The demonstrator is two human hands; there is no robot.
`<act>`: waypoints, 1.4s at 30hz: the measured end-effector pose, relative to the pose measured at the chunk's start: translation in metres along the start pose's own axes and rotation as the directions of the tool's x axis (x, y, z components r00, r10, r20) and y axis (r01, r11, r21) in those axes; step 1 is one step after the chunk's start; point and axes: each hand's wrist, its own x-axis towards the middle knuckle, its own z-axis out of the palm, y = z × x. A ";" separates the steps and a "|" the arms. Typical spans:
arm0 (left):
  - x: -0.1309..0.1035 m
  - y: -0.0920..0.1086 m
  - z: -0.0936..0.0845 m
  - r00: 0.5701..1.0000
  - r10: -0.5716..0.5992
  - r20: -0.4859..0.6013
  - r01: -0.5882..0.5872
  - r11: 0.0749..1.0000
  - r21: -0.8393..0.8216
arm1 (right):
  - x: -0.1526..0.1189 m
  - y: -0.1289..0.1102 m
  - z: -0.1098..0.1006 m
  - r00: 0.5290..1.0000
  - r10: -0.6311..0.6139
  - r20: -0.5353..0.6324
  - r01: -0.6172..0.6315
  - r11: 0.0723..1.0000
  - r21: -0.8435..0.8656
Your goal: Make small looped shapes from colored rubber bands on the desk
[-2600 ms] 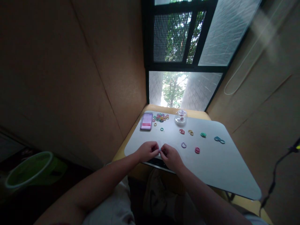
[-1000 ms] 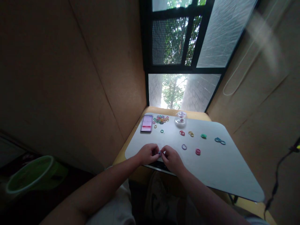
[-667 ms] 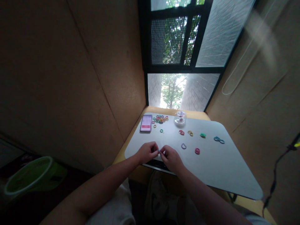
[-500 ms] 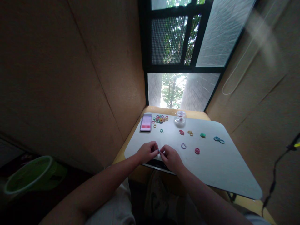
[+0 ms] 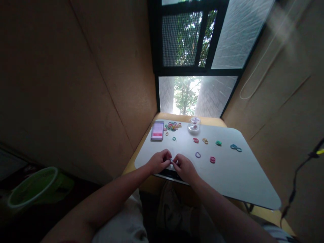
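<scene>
My left hand point(image 5: 161, 162) and my right hand point(image 5: 184, 166) meet fingertip to fingertip over the near edge of the white table point(image 5: 243, 179). Both pinch a small pale thing too small to make out. Beyond them lie a purple ring point(image 5: 197, 155), pink rings point(image 5: 212, 159), red rings point(image 5: 195, 140), yellow rings point(image 5: 205, 141), green rings point(image 5: 218, 143) and blue rings point(image 5: 236, 147). A mixed pile of coloured rings point(image 5: 173, 126) sits at the back left, with a single green ring point(image 5: 174, 138) in front of it.
A phone point(image 5: 157, 131) with a blurred screen lies at the table's back left. Near the back edge stands a clear plastic container point(image 5: 194, 127). A green basket point(image 5: 37, 189) is on the floor at left, and a black cable point(image 5: 295, 182) hangs at right.
The view has shifted slightly, so the table sits a little higher. My hands stay together, and slightly more of the small pale thing shows between my fingertips.
</scene>
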 end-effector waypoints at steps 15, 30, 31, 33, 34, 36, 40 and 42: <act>0.001 0.002 -0.001 0.999 -0.016 0.030 0.014 0.999 0.045 | 0.000 -0.002 -0.001 1.000 0.007 0.011 -0.007 0.999 -0.048; 0.003 -0.003 0.003 0.994 -0.101 -0.033 0.099 0.994 -0.052 | 0.000 -0.005 -0.001 0.999 0.030 -0.016 -0.030 1.000 -0.005; 0.003 -0.003 0.002 0.994 -0.101 -0.034 0.099 0.994 -0.047 | 0.000 -0.005 0.000 0.999 0.030 -0.020 -0.031 1.000 -0.004; 0.003 -0.003 0.002 0.995 -0.096 -0.037 0.095 0.995 -0.035 | -0.001 -0.005 0.000 0.999 0.034 -0.025 -0.034 0.999 -0.001; 0.003 -0.003 0.002 0.995 -0.094 -0.037 0.093 0.995 -0.032 | -0.001 -0.005 0.000 0.999 0.036 -0.025 -0.036 0.999 0.001; 0.002 -0.001 0.001 0.995 -0.090 -0.033 0.089 0.996 -0.022 | -0.001 -0.006 -0.001 0.999 0.038 -0.024 -0.038 0.999 0.003; 0.001 0.001 0.001 0.998 -0.068 0.008 0.067 0.997 0.046 | -0.001 -0.006 -0.001 0.999 0.032 -0.028 -0.032 0.999 0.015; 0.000 0.001 0.001 0.998 -0.056 0.025 0.054 0.996 0.078 | -0.001 -0.006 -0.001 0.999 0.032 -0.031 -0.032 0.999 0.021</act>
